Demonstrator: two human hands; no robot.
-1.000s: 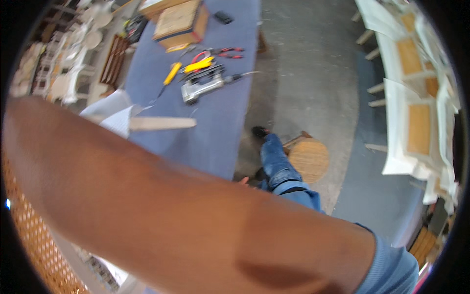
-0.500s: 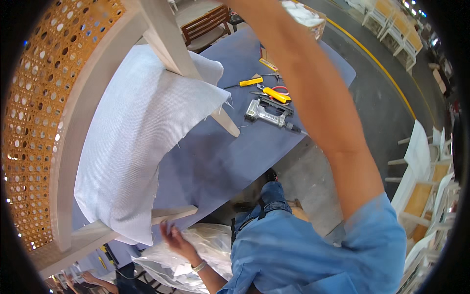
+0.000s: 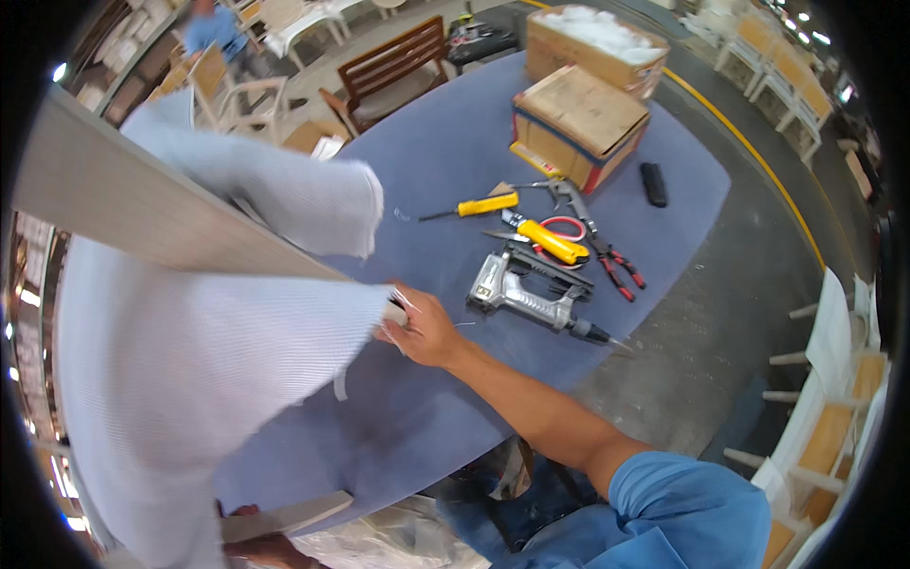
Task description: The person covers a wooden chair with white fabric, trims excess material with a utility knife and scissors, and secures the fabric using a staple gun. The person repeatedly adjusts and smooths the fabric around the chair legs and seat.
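Left hand: the person's left hand [image 3: 268, 550] was at the lower edge, against a pale wooden leg [image 3: 318, 513]; most of its fingers were hidden, so I cannot tell how far they were closed.
Clear plastic sheeting: a crumpled heap [image 3: 389, 541] lay just right of that hand; whether it held anything could not be seen.
Woven fabric: a large grey-white woven cloth [image 3: 209, 351] with frayed edges filled the left side, draped around a second, tapered leg.
Right hand: the person's right hand [image 3: 422, 327] had its fingers clamped on the narrow end of the tapered wooden leg [image 3: 180, 213], beside a fabric corner, above the table.
Table: its blue-grey top [image 3: 379, 427] ran from beneath the fabric toward the far end.
Tools: a silver staple gun [image 3: 531, 294] lay nearest, right of the right hand; behind it lay a yellow-handled screwdriver [image 3: 488, 204] and red-handled pliers [image 3: 624, 275].
Closed box: a cardboard carton [image 3: 583, 109] stood beyond the tools, its flaps folded down and its contents hidden.
Open box: just behind stood a wider cardboard box [image 3: 550, 52], filled with fluffy white stuffing [image 3: 597, 28] heaped to its rim.
Background: a brown slatted wooden chair [image 3: 393, 62] stood past the table; farther off was a person in blue [image 3: 210, 33].
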